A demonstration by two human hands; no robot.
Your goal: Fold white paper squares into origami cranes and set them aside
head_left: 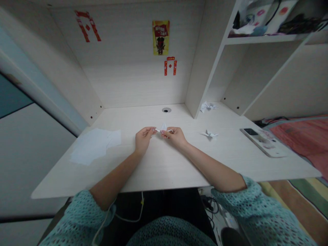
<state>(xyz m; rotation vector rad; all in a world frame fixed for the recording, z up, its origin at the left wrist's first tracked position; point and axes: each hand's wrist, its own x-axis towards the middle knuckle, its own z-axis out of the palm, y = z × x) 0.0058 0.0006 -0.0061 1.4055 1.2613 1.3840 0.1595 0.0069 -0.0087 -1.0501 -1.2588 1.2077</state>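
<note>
Pale wood-grain desk (164, 167) stretches away from us inside a built-in nook, and near its middle we find a small white origami crane (163, 129) — sharp-edged, with a peak standing up at its centre and thin folded tips reaching out to either side. At this size we cannot make out the individual creases. It is held up just above the desktop, between both hands. The left hand (144, 138) comes in from our left, its fingers curled and pinching one paper tip; the right hand (175, 136) closes on the other side in the same way, so the two nearly touch at the crane. Both bare forearms angle inward over the desk, with loose teal knit sleeves (246, 201) bunched near the elbows.

To the right of the hands, a second white paper crane (209, 134) sits on the desk. Farther back, in the corner beside the shelving, lies a more crumpled-looking piece of folded paper (207, 107). To the left lie flat white paper sheets (94, 146), partly overlapping. Out at the right edge rests a white phone-like device (261, 142) with a dark panel — we cannot say exactly what it is. Beyond these are a round cable grommet (166, 110) in the desktop, red paper decorations (87, 25) and a yellow poster (161, 37) on the back panel, a cluttered shelf (263, 39) at upper right, and red bedding (299, 140) past the desk.
</note>
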